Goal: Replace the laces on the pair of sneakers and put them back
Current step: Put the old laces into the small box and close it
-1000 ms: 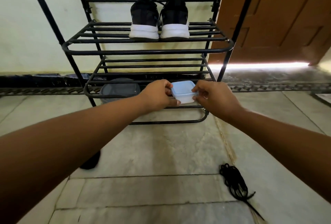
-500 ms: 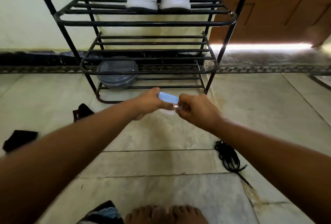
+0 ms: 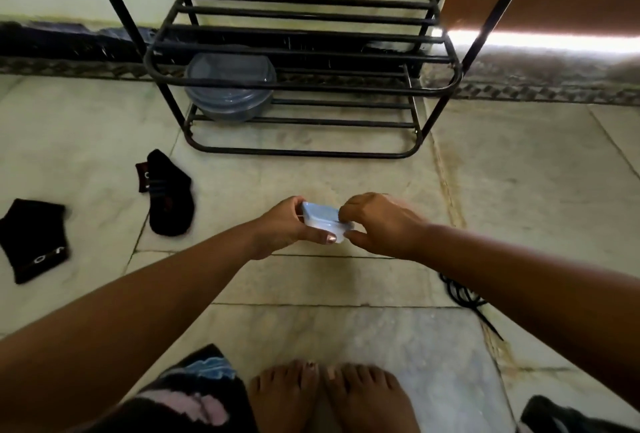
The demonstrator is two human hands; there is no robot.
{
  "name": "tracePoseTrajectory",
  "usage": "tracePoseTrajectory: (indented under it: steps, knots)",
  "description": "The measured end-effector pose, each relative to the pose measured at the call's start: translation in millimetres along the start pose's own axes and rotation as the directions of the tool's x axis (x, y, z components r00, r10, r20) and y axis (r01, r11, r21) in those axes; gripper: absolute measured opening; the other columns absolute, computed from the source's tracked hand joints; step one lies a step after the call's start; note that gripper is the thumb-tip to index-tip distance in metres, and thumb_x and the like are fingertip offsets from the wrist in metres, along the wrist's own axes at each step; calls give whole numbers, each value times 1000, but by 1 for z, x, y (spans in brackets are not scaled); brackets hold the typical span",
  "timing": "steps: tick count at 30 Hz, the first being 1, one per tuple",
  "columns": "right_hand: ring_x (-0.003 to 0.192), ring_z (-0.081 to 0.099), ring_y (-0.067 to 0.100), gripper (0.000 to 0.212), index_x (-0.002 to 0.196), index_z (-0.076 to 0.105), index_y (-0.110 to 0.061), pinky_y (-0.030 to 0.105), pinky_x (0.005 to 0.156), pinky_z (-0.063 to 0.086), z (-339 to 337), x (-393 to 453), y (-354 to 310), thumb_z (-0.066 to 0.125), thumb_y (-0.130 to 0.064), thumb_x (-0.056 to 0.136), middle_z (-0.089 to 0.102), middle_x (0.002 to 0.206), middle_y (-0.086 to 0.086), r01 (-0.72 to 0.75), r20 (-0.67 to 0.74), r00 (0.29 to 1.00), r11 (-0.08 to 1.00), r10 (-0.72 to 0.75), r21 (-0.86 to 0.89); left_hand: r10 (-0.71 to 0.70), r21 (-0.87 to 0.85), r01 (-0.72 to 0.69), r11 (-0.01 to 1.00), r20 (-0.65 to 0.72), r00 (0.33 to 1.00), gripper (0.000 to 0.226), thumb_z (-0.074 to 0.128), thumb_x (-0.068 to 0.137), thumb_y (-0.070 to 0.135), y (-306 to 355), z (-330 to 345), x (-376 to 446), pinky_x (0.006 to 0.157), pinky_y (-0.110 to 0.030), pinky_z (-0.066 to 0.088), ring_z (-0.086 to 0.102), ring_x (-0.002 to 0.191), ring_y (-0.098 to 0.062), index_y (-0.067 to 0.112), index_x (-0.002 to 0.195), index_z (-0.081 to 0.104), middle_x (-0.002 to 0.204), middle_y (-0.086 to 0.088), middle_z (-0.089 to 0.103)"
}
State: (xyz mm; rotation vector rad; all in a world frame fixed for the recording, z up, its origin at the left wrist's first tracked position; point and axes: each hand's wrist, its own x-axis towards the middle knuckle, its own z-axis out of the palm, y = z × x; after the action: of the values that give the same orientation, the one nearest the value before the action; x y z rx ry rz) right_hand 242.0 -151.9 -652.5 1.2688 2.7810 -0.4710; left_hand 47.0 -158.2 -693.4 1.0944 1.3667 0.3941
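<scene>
Both hands (image 3: 287, 224) (image 3: 377, 224) have lowered the small box (image 3: 320, 217) toward the floor.

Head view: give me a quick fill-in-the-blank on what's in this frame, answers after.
1. Both hands, left hand and right hand, hold a small pale blue ____.
2. The round grey lidded container sits on the ____ shelf of the black rack.
3. Two black ____ lie on the floor, left of the rack.
4. The black laces lie partly hidden under the ____ forearm.

Answers: box; bottom; socks; right
</scene>
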Motion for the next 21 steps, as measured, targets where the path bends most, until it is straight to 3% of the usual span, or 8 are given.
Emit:
tracePoseTrajectory:
  steps: [5, 12, 17, 21]
  knots:
    - [89, 62, 26, 22, 106, 67, -13, 40, 78, 50, 13, -4, -8, 59, -22, 87, 69, 99, 8, -14, 55, 998, 997, 10, 73, -46, -35, 45, 998, -11, 999, 83, 84, 65, 8, -18, 3, -7, 77, -20, 50, 55, 104, -16, 12, 134, 38, 119, -3, 54]
    - [93, 61, 23, 24, 106, 64, -13, 36, 80, 49, 28, -25, -24, 58, -23, 85, 66, 106, 6, -25, 163, 986, 1000, 21, 18, 69, 135, -65, 989, -27, 997, 91, 91, 55, 13, -42, 23, -17, 83, -24, 52, 54, 109, -13, 18, 131, 40, 120, 2, 55]
    - [96, 61, 24, 29, 110, 65, -12, 33, 83, 47, 31, -29, -25, 58, -24, 85, 66, 109, 7, 17, 190, 982, 1000, -17, 3, 117, 161, -108, 981, -53, 992, 109, 92, 44, 36, -62, 29, -24, 94, -35, 51, 52, 116, -9, 23, 137, 36, 126, 8, 53]
    - [98, 60, 23, 29, 109, 66, -11, 32, 84, 46, 50, -40, -28, 61, -27, 85, 65, 110, 6, -16, 159, 987, 995, -1, 102, 138, 182, -118, 976, -107, 985, 100, 93, 53, 25, -78, 39, -31, 92, -30, 50, 53, 113, -8, 24, 136, 36, 124, 9, 53]
